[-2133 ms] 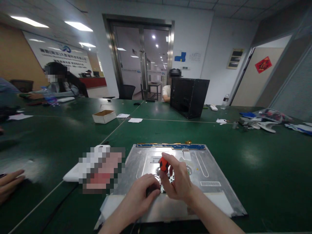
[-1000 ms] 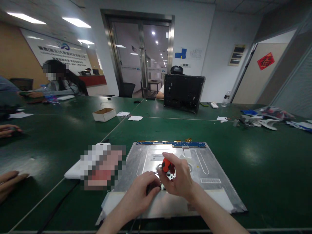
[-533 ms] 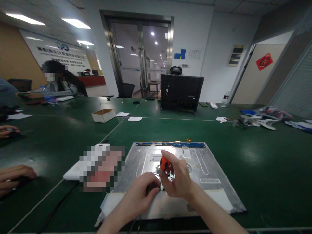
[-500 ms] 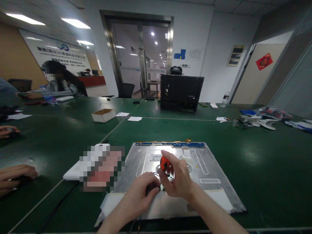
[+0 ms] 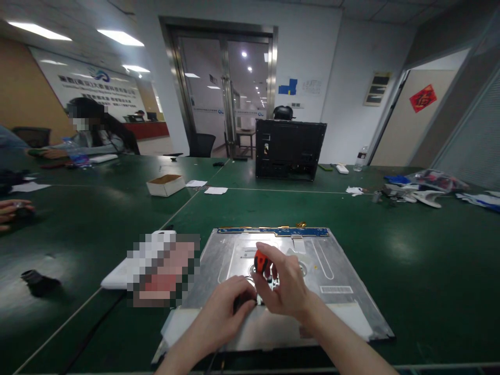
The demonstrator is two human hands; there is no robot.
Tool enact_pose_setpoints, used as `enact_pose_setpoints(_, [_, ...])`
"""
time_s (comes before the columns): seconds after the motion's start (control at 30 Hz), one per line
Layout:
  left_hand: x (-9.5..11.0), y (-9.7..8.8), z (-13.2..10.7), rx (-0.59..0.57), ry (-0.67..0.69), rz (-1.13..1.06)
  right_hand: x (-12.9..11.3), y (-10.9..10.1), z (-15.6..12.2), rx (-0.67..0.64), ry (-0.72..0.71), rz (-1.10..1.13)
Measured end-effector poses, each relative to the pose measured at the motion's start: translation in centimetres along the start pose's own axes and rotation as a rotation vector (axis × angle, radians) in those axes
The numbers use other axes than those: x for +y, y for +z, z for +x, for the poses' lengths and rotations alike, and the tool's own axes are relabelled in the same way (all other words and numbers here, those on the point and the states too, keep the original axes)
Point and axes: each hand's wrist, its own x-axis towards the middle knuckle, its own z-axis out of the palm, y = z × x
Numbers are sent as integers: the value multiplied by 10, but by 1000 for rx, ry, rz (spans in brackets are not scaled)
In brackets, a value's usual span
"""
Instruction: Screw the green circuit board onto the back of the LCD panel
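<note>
A flat metal display panel point(image 5: 347, 271) lies on the table before me, with a blue circuit board strip point(image 5: 255, 232) along its far edge. My right hand point(image 5: 287, 284) pinches the red and black handle of a screwdriver point(image 5: 261, 261), held upright over the panel's middle; its tip is hidden behind my fingers. Close beside it, my left hand point(image 5: 226, 304) rests on the panel with fingers curled inward near a small metal part. Whatever those fingers grip is too hidden to name. A barcode label point(image 5: 336, 289) sits right of my right hand.
Left of the panel are a white device point(image 5: 117, 273) with a blurred-out patch and a black object point(image 5: 39, 283). Another person's hand point(image 5: 13, 211) is at the far left. An open white box point(image 5: 166, 186), a black monitor-like casing point(image 5: 291, 150) and a bottle point(image 5: 360, 159) stand farther back.
The red and black handle has shifted slightly left and turned in my right fingers. At the left, another person's hand has left the black object, which now lies alone. My left hand has barely moved.
</note>
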Motion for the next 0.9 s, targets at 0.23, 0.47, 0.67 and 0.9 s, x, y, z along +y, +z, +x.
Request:
enact_pose_setpoints(0.23, [0,0,0,5,19,-10,-1,0,-1,9,11,3])
enact_pose_setpoints(0.47, [2,-1,1,0,22,6,1,4,-1,54,9,-39])
enact_pose_setpoints(0.67, [1,-1,0,12,25,1,0,1,1,15,-17,4])
enact_pose_setpoints(0.9, [0,-1,1,-1,41,1,-1,-1,1,3,-22,44])
